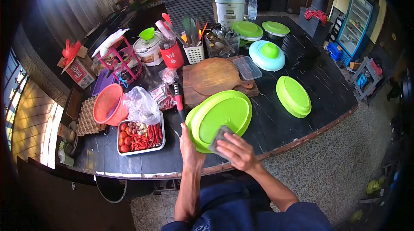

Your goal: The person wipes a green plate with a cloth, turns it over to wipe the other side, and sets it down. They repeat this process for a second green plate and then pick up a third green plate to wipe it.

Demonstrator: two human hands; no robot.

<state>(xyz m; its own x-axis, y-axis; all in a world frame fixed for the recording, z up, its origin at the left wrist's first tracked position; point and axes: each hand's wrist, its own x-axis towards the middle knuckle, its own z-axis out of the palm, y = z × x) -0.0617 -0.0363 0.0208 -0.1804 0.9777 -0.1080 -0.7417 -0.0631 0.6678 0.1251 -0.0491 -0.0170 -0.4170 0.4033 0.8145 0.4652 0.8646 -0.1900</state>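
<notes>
My left hand (192, 150) grips the near left edge of a bright green oval lid (226, 112), its thumb along the rim. The lid is tilted up toward me over the front of the table, and a second green rim shows along its left side. In my right hand (237, 152) is a folded grey cloth (221, 137), pressed on the lower right part of the lid. Behind the lid lies a wooden cutting board (215, 75). A similar green oval lid (293, 96) rests on the table to the right.
Left of my hands stands a white tray (142, 150) of tomatoes, chillies and garlic, with a plastic bag (141, 106) and an orange basket (113, 97) behind it. Farther back are a red utensil cup (173, 57), a clear lid (247, 68) and a pale blue bowl (261, 58).
</notes>
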